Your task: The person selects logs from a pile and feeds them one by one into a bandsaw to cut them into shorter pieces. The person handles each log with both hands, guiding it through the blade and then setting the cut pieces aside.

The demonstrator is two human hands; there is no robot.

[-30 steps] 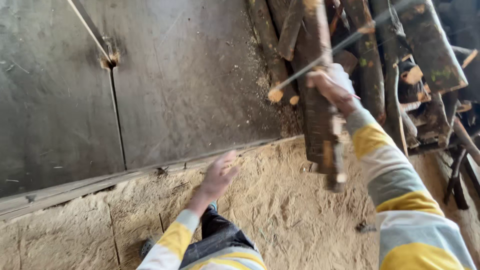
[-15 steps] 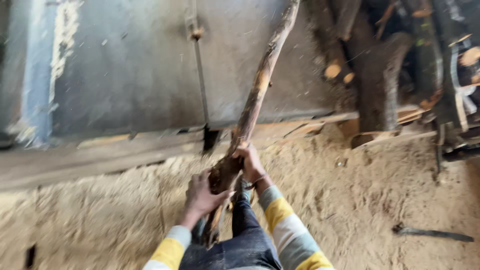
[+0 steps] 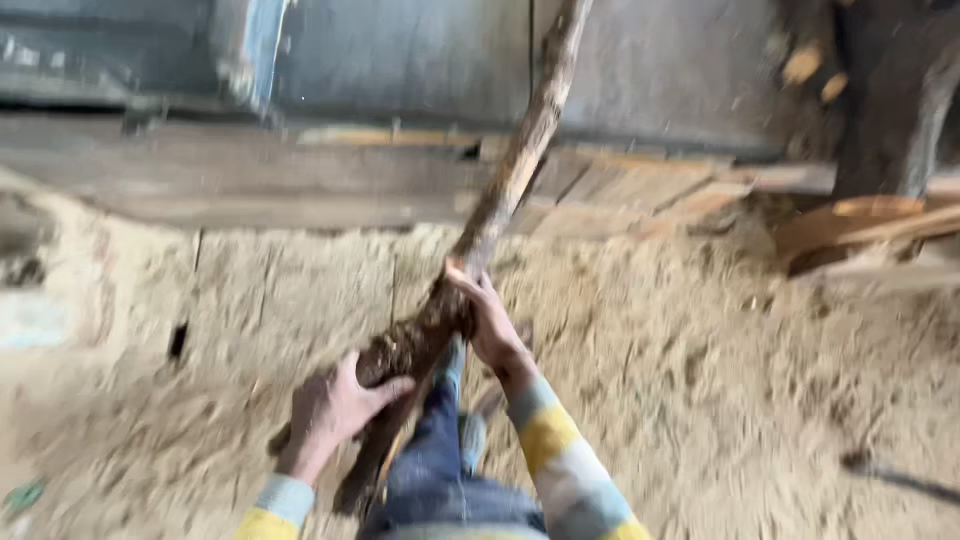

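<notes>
Left hand (image 3: 330,410) clamped on thick lower end of rough wooden branch (image 3: 500,200), near sawdust-covered floor (image 3: 700,380). Branch slants up and right across wooden planks (image 3: 300,175) toward grey metal wall (image 3: 400,50). Right hand (image 3: 487,318) wrapped around branch higher up. Logs (image 3: 900,100) stacked far right, blurred.

Two bare hands, left hand (image 3: 330,410) and right hand (image 3: 490,320), emerging from long knitted sleeves (image 3: 560,470) banded in yellow and pale grey-blue, ribbed at the cuffs. Below, blue denim trousers (image 3: 440,480), faded and creased at the knee. View blurred throughout.
</notes>
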